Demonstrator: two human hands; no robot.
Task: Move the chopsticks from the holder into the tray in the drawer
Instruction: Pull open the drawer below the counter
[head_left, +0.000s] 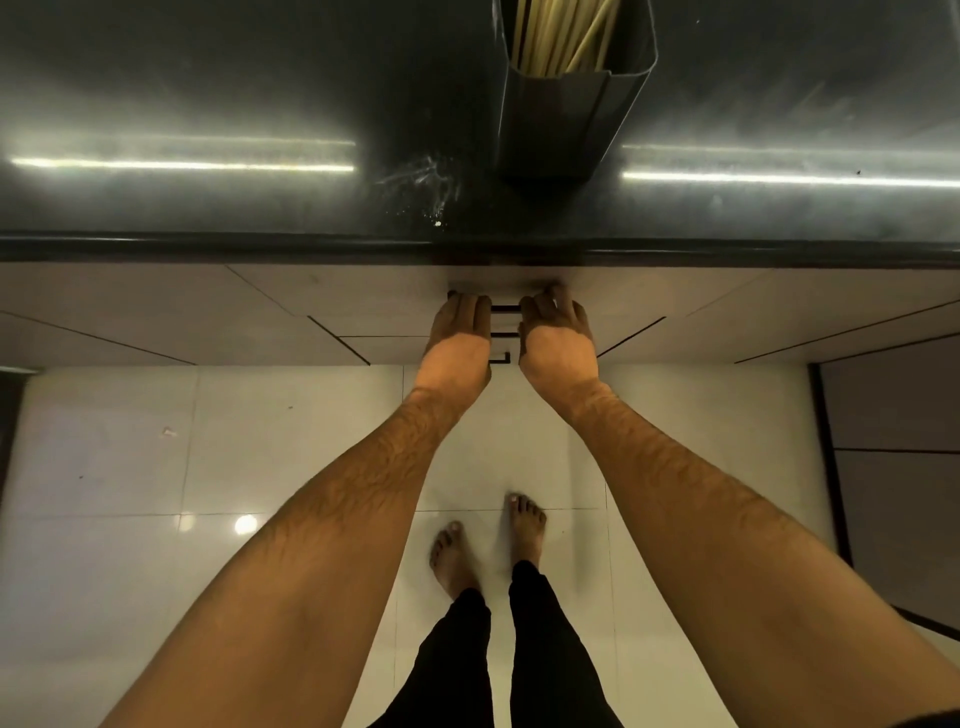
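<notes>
Several pale wooden chopsticks (558, 36) stand in a dark grey rectangular holder (558, 119) on the black countertop (208, 104), above and behind my hands. Below the counter edge, my left hand (460, 340) and my right hand (556, 338) sit side by side on the top drawer front (363, 306). The fingers of both hands curl over its dark bar handle (505, 308), which shows between them. The drawer is closed, so the tray inside is hidden.
Two more dark handles (503, 358) of lower drawers show between my wrists. Beige cabinet fronts run left and right. My bare feet (488, 545) stand on glossy white floor tiles. A dark panel (893, 467) stands at the right.
</notes>
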